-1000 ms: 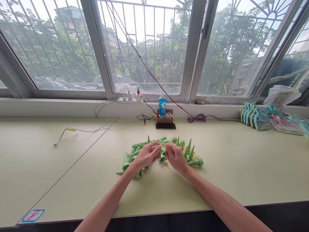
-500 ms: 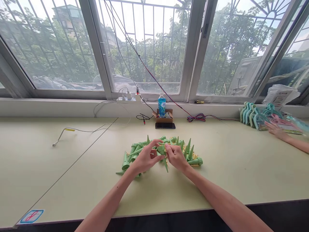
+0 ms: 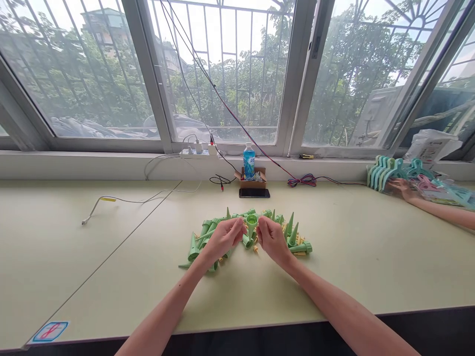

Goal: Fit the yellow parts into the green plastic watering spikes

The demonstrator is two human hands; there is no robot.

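Observation:
Between my hands is a hollow green plastic cone [image 3: 252, 221], its round open end tilted up toward me. My left hand [image 3: 227, 235] is closed, thumb and fingers pinched at the cone's left rim. At its right rim, my right hand [image 3: 272, 240] is closed too, fingertips against the edge. Whether either hand also hides a small part I cannot tell. Around and beneath both hands lies a pile of similar green cones [image 3: 193, 248], some upright on their wide ends, others on their sides. Small yellow pieces [image 3: 300, 253] are scattered among them.
Behind the pile are a black phone [image 3: 254, 193] and a small cardboard box [image 3: 253, 184] with a blue bottle [image 3: 249, 162]. Coiled cable [image 3: 302, 181] lies right of them, a white cable [image 3: 122, 200] left. Another person's hand [image 3: 404, 190] touches teal hangers [image 3: 388, 170] at far right.
The cone has turned so its open end faces up toward me. My left fingers have closed from a spread hold into a pinch. The other person's hand moved left to the hangers.

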